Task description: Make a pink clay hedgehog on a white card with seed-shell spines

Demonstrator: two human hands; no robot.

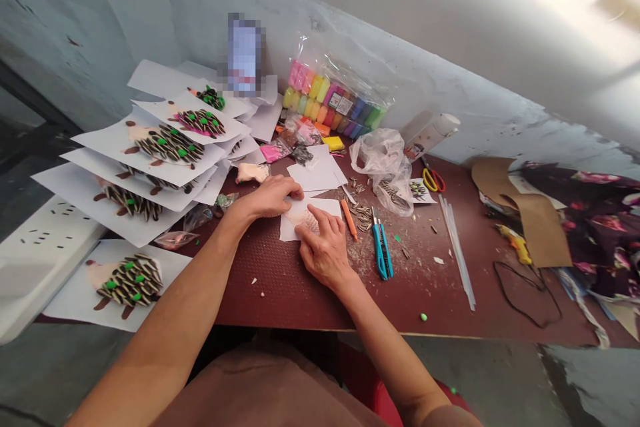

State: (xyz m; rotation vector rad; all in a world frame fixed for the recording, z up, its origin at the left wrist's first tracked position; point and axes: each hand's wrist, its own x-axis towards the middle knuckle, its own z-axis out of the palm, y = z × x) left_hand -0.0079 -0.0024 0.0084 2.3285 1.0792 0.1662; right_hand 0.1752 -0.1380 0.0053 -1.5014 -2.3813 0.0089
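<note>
A small sheet of white paper [287, 230] lies on the dark red table in front of me, bearing a flat, pale peach patch [300, 217] of what looks like clay. My left hand [274, 196] rests palm down at the sheet's upper left, fingers bent and touching the paper. From the lower right, my right hand [326, 248] presses on the patch with fingers apart, covering part of it. An orange stick-like tool [349, 220] lies just right of the sheet, beside scattered striped sunflower seeds [361, 215] and a teal utility knife [382, 250].
Stacked sheets with seed-covered hedgehogs [167, 145] fill the left, near a white power strip [47, 240]. Behind stand bagged coloured clay [340, 103] and a blurred phone [245, 57]. To the right are scissors [433, 180], clear glue sticks [457, 253] and a yellow glue gun [515, 243].
</note>
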